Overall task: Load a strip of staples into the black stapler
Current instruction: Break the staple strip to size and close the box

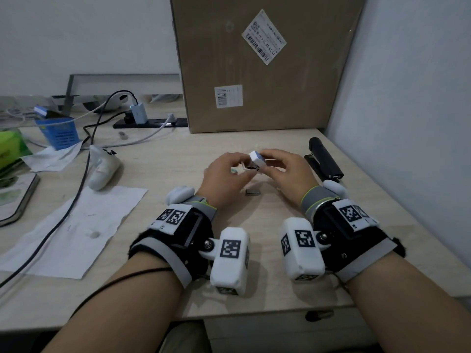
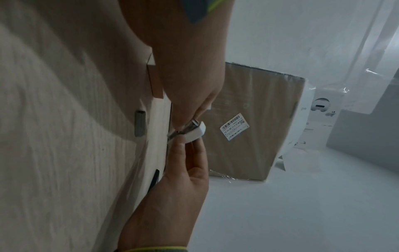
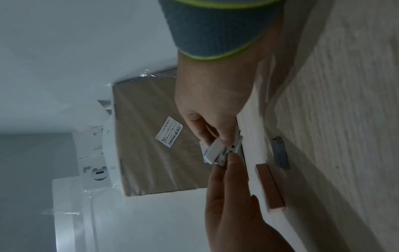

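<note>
A small white staple box is held above the middle of the wooden desk, pinched between both hands. The right hand is curled around the box's far side, while the left hand is closed on its open end, where metal staples are seen showing from the mouth of the box. Whether a strip is already being drawn free cannot be told.

The black stapler is seen lying on the desk to the right, close to the wall and just beside the right hand — untouched, with its base splayed out from the body. A short strip of staples is left lying on the desk directly below the hands.

The step in hand is judged to be the taking of staples from the box; loading has not begun. The next move would call for one strip to be separated cleanly, the box to be set down, and the stapler to be brought within reach with its magazine exposed — a fragile strip that could snap if pinched hard.
</note>
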`<state>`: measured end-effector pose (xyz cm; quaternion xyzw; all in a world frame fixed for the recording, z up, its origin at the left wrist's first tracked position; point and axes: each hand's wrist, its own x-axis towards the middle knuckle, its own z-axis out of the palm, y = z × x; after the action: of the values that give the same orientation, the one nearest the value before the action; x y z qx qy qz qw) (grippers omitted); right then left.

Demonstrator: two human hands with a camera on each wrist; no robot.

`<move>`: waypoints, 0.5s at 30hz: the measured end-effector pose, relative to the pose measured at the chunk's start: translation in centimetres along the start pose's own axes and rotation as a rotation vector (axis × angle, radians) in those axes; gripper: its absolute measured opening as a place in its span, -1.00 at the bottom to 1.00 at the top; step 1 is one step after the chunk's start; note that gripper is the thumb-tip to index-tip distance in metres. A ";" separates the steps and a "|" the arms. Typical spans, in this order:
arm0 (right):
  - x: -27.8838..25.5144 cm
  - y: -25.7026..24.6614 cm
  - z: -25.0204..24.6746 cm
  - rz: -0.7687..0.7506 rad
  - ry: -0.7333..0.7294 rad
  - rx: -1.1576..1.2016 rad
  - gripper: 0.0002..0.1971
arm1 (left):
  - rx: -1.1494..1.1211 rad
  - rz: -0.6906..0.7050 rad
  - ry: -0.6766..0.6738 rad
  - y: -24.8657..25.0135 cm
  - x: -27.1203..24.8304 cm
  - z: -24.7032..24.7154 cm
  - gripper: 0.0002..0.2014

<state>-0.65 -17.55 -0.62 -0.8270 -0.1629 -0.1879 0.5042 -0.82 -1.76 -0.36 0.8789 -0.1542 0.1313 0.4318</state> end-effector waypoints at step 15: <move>-0.4 -1.5 0.1 -0.033 0.065 0.015 -0.85 | -0.270 -0.015 0.040 1.0 -0.4 0.2 -0.90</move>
<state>-1.69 -16.78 0.32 -0.8137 -0.1616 -0.2219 0.5124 -1.54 -2.47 0.10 0.8112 -0.1554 0.1237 0.5500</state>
